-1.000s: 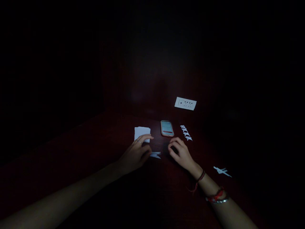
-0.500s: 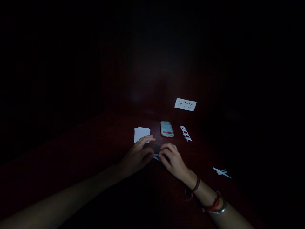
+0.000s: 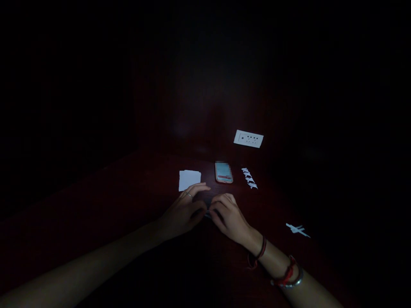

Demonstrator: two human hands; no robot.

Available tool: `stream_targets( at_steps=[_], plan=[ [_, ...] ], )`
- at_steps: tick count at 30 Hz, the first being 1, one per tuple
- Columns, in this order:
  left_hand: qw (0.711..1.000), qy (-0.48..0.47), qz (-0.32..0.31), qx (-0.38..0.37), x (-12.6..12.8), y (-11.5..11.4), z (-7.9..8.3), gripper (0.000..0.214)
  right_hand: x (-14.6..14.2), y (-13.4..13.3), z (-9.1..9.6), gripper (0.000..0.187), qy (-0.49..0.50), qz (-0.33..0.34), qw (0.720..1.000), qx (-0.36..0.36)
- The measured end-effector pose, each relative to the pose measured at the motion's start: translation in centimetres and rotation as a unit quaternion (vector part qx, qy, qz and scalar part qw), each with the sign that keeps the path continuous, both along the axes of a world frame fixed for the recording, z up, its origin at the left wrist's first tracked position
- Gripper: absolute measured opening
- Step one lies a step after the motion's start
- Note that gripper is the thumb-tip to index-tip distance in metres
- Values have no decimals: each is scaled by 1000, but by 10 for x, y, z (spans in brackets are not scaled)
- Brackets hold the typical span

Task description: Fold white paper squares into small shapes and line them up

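Between my hands is a small piece of white paper (image 3: 208,213), mostly hidden by the fingers. My left hand (image 3: 184,209) pinches its left side with the thumb and a finger, while the forefinger stretches out above. Closed on the right side of the paper is my right hand (image 3: 229,216), with its fingers curled. Just beyond my left hand lies a stack of white paper squares (image 3: 189,180). A phone (image 3: 224,173) with a lit screen lies behind my right hand. To its right is a row of small folded paper pieces (image 3: 249,179).
Several thin paper strips (image 3: 298,229) lie crossed on the dark red table (image 3: 128,192) at the right. A white socket panel (image 3: 248,139) is set in the wall behind the phone. The surroundings are very dark.
My right hand has shifted slightly left, nearer to my left hand, and less of the paper shows between them. The whole view has moved a little.
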State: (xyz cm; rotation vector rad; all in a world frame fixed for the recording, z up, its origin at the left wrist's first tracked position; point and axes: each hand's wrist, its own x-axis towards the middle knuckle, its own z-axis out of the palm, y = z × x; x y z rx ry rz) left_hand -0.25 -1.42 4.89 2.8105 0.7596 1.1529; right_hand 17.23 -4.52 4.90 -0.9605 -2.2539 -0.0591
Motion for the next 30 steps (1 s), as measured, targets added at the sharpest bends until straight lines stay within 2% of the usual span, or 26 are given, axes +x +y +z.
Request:
stream_targets(
  at_steps=[5,11,16,19,22,26,30],
  plan=[
    [1000,22,6,-19,-11,9,4,10,6,0,0,10,55,-13,998,-1],
    [997,-35,37,-60,-20,28,-13,6,14,7,-2,9,156,-62,986,-17],
    [991,-21,-16,-133,-13,16,-8,18,12,14,-8,10,226,-46,970,-76],
    [986,-20,-31,-162,-8,8,-5,12,8,17,-12,11,248,-36,962,-112],
    [986,-54,-11,-160,-5,9,-8,11,6,17,-13,12,244,-30,961,-126],
    [990,-79,26,-118,-7,17,-15,12,6,12,-11,7,201,-40,974,-99],
    [995,-43,29,-79,-6,17,-17,10,6,6,-8,21,140,-42,987,-59]
  ],
)
